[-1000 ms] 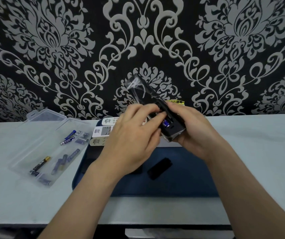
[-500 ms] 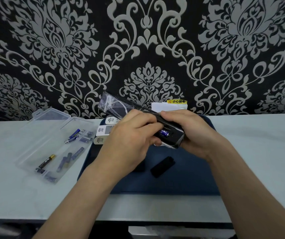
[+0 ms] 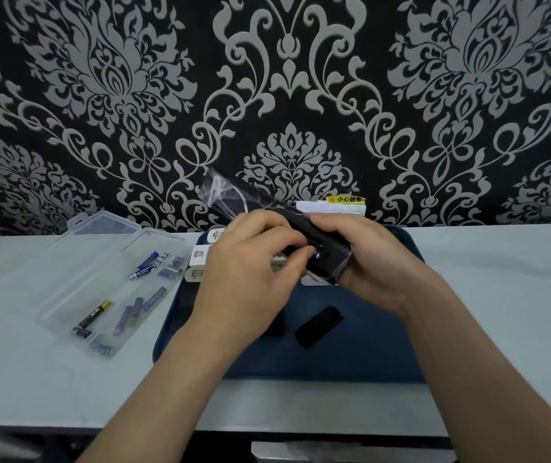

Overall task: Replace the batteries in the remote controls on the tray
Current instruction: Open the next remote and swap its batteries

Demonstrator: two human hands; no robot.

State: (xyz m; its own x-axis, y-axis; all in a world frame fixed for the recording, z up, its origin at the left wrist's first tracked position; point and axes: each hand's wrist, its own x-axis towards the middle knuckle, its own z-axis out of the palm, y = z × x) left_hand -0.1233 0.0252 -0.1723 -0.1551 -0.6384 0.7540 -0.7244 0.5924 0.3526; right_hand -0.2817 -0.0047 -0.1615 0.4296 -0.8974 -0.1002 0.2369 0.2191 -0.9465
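Right hand [image 3: 377, 262] grips black remote [image 3: 300, 228] above tray [image 3: 367, 355], compartment open; left hand [image 3: 247, 275] pinches battery [image 3: 317, 254] in it. Cover [image 3: 319, 325] lies on tray, not refitted. White remotes [image 3: 199, 259] at tray's far-left edge likely pending.

Wall [image 3: 67, 95] covered in black wallpaper, large silver-grey damask pattern, seen from 9 through 12 to 3 o'clock. Pale grey-blue worktop [image 3: 501, 295] set against wall, spanning 9 to 3 o'clock. Yellow warning label [image 3: 346, 199] fixed above white fitting [image 3: 307, 207] at 12 o'clock. Dark space [image 3: 17, 446] seen below worktop front edge, 7 o'clock. Scene evenly, softly lit.
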